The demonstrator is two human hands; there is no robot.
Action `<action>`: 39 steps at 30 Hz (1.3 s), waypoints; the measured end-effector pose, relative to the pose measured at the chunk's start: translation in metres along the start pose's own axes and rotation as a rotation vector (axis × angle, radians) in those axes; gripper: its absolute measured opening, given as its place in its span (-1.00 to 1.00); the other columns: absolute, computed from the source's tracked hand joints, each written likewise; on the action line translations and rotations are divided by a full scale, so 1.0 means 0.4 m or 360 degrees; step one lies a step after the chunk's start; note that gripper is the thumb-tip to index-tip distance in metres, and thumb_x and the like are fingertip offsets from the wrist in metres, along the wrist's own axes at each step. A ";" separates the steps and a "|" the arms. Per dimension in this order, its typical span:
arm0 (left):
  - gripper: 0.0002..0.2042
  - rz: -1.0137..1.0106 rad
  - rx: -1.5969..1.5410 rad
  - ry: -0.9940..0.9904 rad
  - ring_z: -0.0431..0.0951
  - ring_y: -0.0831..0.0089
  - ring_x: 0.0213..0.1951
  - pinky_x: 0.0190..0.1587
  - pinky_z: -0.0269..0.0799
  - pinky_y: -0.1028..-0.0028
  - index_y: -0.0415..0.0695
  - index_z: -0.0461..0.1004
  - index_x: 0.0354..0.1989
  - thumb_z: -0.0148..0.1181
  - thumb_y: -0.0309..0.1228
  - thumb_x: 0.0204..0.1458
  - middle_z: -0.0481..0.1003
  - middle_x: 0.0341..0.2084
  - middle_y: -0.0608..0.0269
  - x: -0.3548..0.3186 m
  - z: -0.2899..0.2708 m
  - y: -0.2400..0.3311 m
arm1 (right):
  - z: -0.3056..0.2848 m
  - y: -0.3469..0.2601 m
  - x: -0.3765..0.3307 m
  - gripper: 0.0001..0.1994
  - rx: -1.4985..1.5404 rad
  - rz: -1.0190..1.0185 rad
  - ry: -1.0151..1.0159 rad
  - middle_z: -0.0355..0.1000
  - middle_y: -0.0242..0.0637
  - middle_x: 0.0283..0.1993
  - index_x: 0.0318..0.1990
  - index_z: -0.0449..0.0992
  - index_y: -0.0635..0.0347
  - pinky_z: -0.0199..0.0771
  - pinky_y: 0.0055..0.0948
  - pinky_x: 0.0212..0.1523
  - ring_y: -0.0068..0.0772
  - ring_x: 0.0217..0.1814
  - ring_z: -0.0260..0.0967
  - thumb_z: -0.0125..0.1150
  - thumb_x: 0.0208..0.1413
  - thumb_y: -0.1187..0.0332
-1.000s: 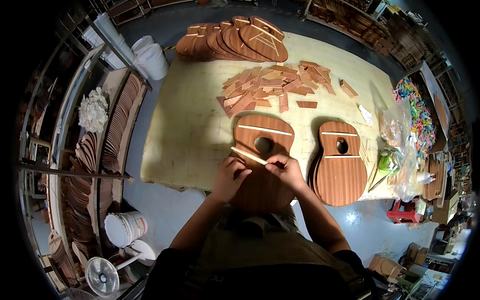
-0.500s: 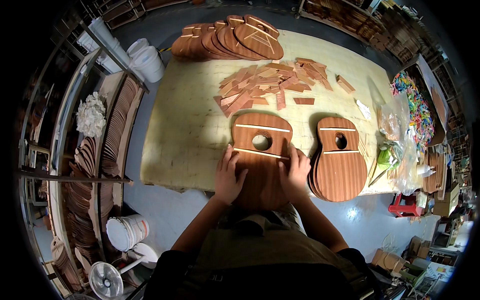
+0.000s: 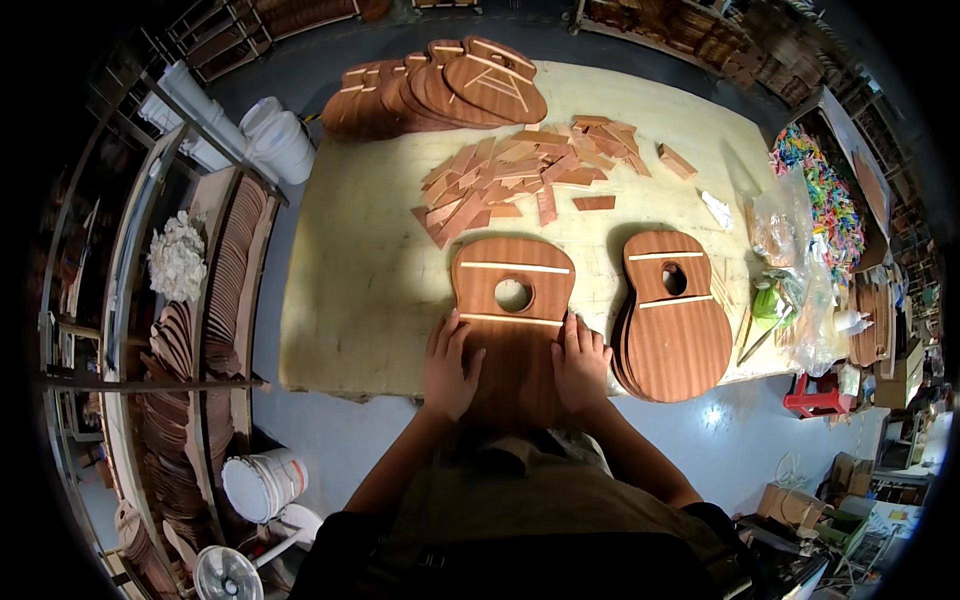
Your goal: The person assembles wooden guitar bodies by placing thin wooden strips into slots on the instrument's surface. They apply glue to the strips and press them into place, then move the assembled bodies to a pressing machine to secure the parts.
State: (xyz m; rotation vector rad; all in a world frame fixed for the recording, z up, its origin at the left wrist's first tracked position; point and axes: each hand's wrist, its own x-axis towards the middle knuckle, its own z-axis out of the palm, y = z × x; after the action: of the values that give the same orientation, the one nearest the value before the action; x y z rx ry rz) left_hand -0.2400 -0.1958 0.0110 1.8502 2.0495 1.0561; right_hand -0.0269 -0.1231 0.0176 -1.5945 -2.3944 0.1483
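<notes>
Light pools on a pale tabletop [image 3: 690, 120] — dimmer at left — as shade dulls the lower part of a guitar-shaped board [image 3: 512, 355]. Glare spots the grey floor [image 3: 713, 416]; fisheye distortion curves the surroundings into a black rim.

A pale worktable [image 3: 350, 260] stands on grey-blue floor [image 3: 340, 440] beside loaded shelving [image 3: 200, 385].

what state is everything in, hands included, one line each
front board, lying flat
upper strip, laid across front board, glued or not unclear
lower strip, same
left hand, open, at front board's left edge
right hand, open, at its right edge
right boards, stacked
back boards, overlapping
wood pieces, loosely heaped
fan, partly cut off, on or off unclear
</notes>
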 end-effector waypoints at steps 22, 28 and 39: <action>-0.62 -0.0393 -0.0291 0.0425 0.27 -0.01 0.20 0.18 0.24 0.18 -0.20 0.37 0.05 0.10 -0.64 -0.01 0.23 0.18 -0.11 -0.103 -0.118 0.005 | 0.151 0.175 0.690 -0.66 0.1285 0.0451 -0.0310 0.52 -0.25 -0.44 -0.29 0.55 0.28 0.45 -0.44 -0.34 -0.47 -0.42 0.44 0.47 -0.15 0.24; -0.64 -0.0277 -0.0361 0.0529 0.35 0.02 0.12 0.14 0.29 0.19 -0.21 0.39 0.02 0.09 -0.65 -0.01 0.30 0.11 -0.08 -0.074 -0.124 0.032 | 0.149 0.017 0.673 -0.60 0.0113 0.0543 -0.0090 0.55 -0.17 -0.29 -0.13 0.52 0.28 0.48 -0.38 -0.19 -0.33 -0.25 0.52 0.31 -0.10 0.20; -0.61 -0.0459 -0.1458 0.0259 0.31 0.44 0.18 0.13 0.32 0.48 -0.25 0.30 0.16 0.05 -0.63 0.12 0.33 0.11 0.11 0.108 -0.026 0.208 | -0.233 0.046 0.393 -0.82 0.1016 -0.0074 0.0160 0.46 -0.18 -0.56 -0.36 0.45 0.29 0.36 -0.44 -0.49 -0.52 -0.57 0.34 0.34 -0.02 0.43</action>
State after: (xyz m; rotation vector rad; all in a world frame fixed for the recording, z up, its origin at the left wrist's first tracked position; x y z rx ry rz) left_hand -0.1886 -0.1621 0.0827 1.0004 1.4164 1.6932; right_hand -0.0425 0.0230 0.1278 -1.2068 -2.0105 0.7216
